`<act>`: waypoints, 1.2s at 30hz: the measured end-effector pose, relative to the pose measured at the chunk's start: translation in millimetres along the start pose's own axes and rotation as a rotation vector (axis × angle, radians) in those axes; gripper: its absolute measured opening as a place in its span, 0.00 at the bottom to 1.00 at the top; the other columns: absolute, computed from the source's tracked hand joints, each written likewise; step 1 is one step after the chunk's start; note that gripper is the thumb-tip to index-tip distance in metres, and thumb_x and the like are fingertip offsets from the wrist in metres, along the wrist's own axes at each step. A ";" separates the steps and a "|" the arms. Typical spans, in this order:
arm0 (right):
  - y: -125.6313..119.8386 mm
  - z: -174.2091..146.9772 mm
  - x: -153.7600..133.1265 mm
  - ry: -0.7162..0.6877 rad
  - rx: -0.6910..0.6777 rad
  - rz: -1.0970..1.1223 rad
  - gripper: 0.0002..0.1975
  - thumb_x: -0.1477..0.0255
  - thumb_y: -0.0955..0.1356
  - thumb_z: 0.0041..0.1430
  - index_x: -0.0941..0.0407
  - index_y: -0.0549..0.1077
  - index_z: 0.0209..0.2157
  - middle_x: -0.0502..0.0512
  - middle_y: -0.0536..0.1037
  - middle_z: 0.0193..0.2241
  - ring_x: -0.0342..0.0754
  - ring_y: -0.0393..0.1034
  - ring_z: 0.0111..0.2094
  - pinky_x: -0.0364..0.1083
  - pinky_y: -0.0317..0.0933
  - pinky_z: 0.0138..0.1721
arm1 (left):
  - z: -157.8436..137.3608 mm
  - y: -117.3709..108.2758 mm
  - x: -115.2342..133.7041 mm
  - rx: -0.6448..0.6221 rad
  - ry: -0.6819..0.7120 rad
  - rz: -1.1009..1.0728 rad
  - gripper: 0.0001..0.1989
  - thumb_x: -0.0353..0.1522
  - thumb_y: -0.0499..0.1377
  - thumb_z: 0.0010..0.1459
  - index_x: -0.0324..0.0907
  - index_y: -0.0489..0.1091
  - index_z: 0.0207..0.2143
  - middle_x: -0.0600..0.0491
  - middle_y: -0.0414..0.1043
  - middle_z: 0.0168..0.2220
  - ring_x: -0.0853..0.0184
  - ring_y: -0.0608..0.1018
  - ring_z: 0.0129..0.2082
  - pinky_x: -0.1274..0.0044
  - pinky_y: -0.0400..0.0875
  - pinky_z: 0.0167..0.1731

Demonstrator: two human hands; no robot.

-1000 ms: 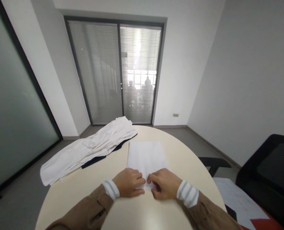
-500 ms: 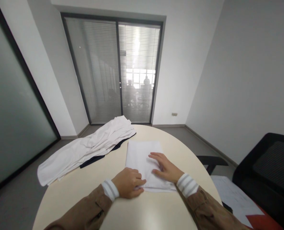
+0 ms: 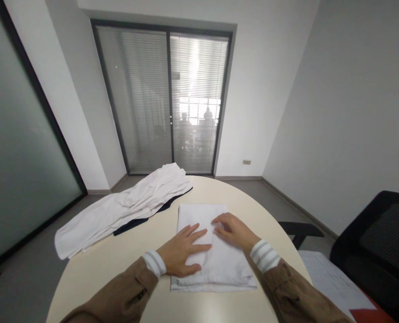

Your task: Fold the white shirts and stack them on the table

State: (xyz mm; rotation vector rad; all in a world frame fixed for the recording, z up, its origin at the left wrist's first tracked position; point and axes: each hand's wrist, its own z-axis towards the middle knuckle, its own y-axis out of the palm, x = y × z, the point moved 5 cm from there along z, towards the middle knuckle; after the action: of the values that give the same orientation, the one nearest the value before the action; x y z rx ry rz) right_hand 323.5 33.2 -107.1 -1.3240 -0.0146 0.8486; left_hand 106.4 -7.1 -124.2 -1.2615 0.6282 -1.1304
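Heaped garments (image 3: pixel 118 208): crumpled white fabric, long and softly ridged, beyond and left of the left hand (image 3: pixel 182 253)
Dark cloth (image 3: pixel 132 225): a flat strip showing beneath the heap's near edge
Left hand pose: palm down, fingers spread wide on the folded white cloth (image 3: pixel 221 267), gripping nothing
Folded white cloth: flat, matte, near-rectangular, faintly wrinkled, layered near edge, under both hands on the smooth, cream, round-edged table (image 3: pixel 199 309)
Right hand (image 3: pixel 234 231): half open, fingers bent, resting on the cloth
Chair (image 3: pixel 377 242): black, mesh-backed, right of the right hand

Forearms (image 3: pixel 118 289) angled inward, left hand (image 3: pixel 179 253) palm-down with fingers (image 3: pixel 201 247) spread, right hand (image 3: pixel 237 232) with fingers loosely curved.
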 end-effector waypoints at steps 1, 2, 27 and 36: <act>-0.2 4.0 7.1 0.005 0.051 -0.055 0.20 0.61 0.65 0.65 0.54 0.74 0.54 0.62 0.75 0.54 0.56 0.66 0.56 0.58 0.57 0.59 | -0.9 0.8 2.0 -0.018 0.006 0.007 0.32 0.43 0.61 0.57 0.54 0.61 0.64 0.47 0.53 0.69 0.43 0.53 0.68 0.48 0.52 0.62; 1.6 7.1 15.4 0.026 0.072 -0.104 0.24 0.60 0.64 0.65 0.54 0.70 0.59 0.63 0.70 0.60 0.58 0.60 0.61 0.60 0.52 0.62 | -1.6 1.2 4.0 -0.028 0.013 0.009 0.31 0.43 0.61 0.57 0.55 0.62 0.63 0.48 0.55 0.68 0.43 0.54 0.68 0.49 0.52 0.62; 7.1 14.5 103.2 0.263 0.266 0.505 0.17 0.59 0.64 0.62 0.56 0.72 0.43 0.51 0.77 0.31 0.47 0.69 0.32 0.46 0.63 0.36 | -0.1 2.4 -142.1 0.655 -0.698 -0.638 0.19 0.40 0.56 0.59 0.37 0.74 0.47 0.46 0.78 0.38 0.62 0.79 0.35 0.73 0.73 0.37; 7.1 12.0 102.7 0.370 0.357 0.917 0.12 0.64 0.70 0.52 0.55 0.70 0.36 0.48 0.72 0.29 0.42 0.63 0.26 0.41 0.55 0.27 | 4.0 2.5 -136.9 0.847 -0.749 -1.036 0.19 0.42 0.62 0.51 0.36 0.75 0.39 0.60 0.64 0.18 0.75 0.61 0.17 0.82 0.52 0.18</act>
State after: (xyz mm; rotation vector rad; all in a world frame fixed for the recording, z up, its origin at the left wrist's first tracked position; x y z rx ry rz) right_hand 386.9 99.4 -155.4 -1.1030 1.0549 1.2696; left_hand 60.3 118.6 -153.1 -1.0853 -1.1002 -1.3505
